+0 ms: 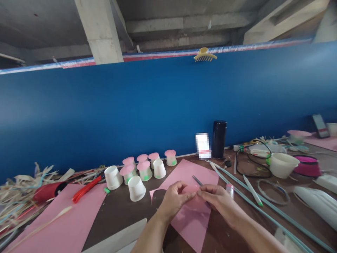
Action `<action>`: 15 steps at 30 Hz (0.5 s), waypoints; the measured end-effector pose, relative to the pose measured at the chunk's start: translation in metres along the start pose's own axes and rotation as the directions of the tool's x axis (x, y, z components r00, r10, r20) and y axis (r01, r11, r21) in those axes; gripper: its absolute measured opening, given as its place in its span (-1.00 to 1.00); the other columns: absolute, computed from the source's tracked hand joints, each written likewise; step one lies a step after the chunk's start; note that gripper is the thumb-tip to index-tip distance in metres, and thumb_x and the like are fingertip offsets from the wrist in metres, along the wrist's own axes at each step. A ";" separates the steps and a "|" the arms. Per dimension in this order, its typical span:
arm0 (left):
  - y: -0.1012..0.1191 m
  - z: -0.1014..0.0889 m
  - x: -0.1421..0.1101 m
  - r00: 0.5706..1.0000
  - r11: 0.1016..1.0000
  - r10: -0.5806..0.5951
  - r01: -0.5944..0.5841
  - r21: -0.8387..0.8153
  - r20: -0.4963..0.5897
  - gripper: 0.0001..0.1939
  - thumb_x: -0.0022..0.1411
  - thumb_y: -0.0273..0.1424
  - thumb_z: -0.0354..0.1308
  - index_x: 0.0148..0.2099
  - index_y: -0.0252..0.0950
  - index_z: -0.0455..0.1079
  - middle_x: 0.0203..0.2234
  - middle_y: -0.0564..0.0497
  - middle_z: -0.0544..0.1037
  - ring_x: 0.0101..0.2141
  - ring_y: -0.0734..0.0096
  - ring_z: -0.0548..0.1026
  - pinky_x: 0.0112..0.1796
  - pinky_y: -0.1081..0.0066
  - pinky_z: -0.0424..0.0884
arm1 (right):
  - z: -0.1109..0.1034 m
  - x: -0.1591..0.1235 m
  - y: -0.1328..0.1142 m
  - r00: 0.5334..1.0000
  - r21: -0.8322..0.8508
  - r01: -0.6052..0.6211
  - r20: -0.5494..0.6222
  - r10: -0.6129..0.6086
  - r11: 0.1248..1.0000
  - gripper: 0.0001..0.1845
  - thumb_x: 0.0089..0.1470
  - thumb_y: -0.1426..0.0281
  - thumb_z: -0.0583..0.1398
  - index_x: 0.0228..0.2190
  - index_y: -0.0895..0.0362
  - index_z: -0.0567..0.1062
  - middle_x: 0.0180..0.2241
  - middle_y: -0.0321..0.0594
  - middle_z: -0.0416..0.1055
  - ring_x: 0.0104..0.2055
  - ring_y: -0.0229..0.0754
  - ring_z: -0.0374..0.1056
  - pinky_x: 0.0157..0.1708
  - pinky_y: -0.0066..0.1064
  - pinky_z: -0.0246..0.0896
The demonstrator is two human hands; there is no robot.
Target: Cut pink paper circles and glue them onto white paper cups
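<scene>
Between my two hands is a piece of pink paper [194, 203] with a curved edge, raised above a larger pink sheet [201, 230]. My left hand [175, 197] pinches its left side between thumb and fingers. At its right edge, the closed fingertips of my right hand [214, 196] grip the same piece. Scissors [197, 180] show their grey blades just beyond my right fingertips; the rest of them is hidden. The large sheet lies on the brown table [123, 218] and has a curved cut-out along its left side.
Several upturned white paper cups [137, 189] stand left of centre, some topped with pink paper discs [128, 170]. A black bottle [219, 140] and a blurred phone [203, 146] stand by the blue partition [158, 105]. Red-handled pliers [86, 189] rest at left. Pale blue strips [273, 208] cross the right.
</scene>
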State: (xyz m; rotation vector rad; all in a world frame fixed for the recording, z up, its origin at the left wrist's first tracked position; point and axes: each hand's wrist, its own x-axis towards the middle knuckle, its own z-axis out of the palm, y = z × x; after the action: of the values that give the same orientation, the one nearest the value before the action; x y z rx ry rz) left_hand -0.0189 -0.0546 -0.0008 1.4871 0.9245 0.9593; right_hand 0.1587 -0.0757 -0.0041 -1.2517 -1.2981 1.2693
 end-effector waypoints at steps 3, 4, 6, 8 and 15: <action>0.002 0.003 -0.001 1.000 1.000 -0.011 0.011 0.000 -0.002 -0.61 -0.07 -0.14 0.31 -0.37 -0.33 0.30 -0.54 0.15 0.29 -0.48 0.55 0.23 -0.44 0.53 0.19 | -0.001 0.000 0.000 1.000 -0.023 0.002 -0.010 -0.002 1.000 -0.76 -0.05 0.26 0.23 -0.59 0.17 0.45 -0.70 -0.46 0.04 -0.65 -0.40 -0.14 -0.65 -0.45 -0.34; 0.003 0.003 -0.001 1.000 1.000 -0.013 0.013 0.004 -0.003 -0.61 -0.07 -0.14 0.31 -0.38 -0.33 0.29 -0.55 0.16 0.27 -0.49 0.56 0.21 -0.45 0.54 0.17 | -0.001 0.000 0.000 1.000 -0.032 0.005 -0.016 -0.005 0.999 -0.75 -0.05 0.25 0.23 -0.59 0.17 0.45 -0.71 -0.47 0.02 -0.65 -0.41 -0.15 -0.65 -0.45 -0.35; 0.004 0.004 -0.001 1.000 1.000 -0.012 0.013 0.012 -0.013 -0.61 -0.06 -0.14 0.30 -0.40 -0.33 0.28 -0.55 0.16 0.25 -0.49 0.56 0.20 -0.46 0.54 0.16 | -0.001 0.001 0.000 1.000 -0.047 0.010 -0.029 -0.011 0.999 -0.74 -0.04 0.24 0.22 -0.59 0.17 0.45 -0.71 -0.48 -0.01 -0.65 -0.41 -0.17 -0.65 -0.45 -0.36; 0.004 0.005 -0.001 1.000 1.000 -0.008 0.008 0.018 -0.022 -0.62 -0.06 -0.15 0.30 -0.39 -0.34 0.30 -0.55 0.15 0.28 -0.48 0.54 0.22 -0.45 0.54 0.17 | -0.001 0.000 0.000 0.999 -0.053 0.009 -0.040 -0.011 0.999 -0.72 -0.03 0.22 0.20 -0.60 0.17 0.45 -0.73 -0.49 -0.03 -0.66 -0.41 -0.17 -0.65 -0.45 -0.35; 0.002 0.006 0.001 0.996 0.998 0.061 -0.060 0.011 -0.070 -0.71 0.03 -0.22 0.25 -0.27 -0.34 0.41 -0.41 0.04 0.43 -0.36 0.43 0.35 -0.32 0.48 0.30 | -0.001 0.000 -0.002 0.998 -0.059 0.002 -0.061 -0.005 0.998 -0.71 -0.04 0.21 0.19 -0.61 0.17 0.44 -0.75 -0.50 -0.05 -0.68 -0.41 -0.20 -0.67 -0.45 -0.36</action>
State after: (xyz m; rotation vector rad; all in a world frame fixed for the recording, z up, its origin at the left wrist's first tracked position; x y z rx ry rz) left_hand -0.0132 -0.0562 0.0009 1.5046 0.9394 1.0586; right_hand 0.1595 -0.0756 -0.0019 -1.3188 -1.3013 1.1889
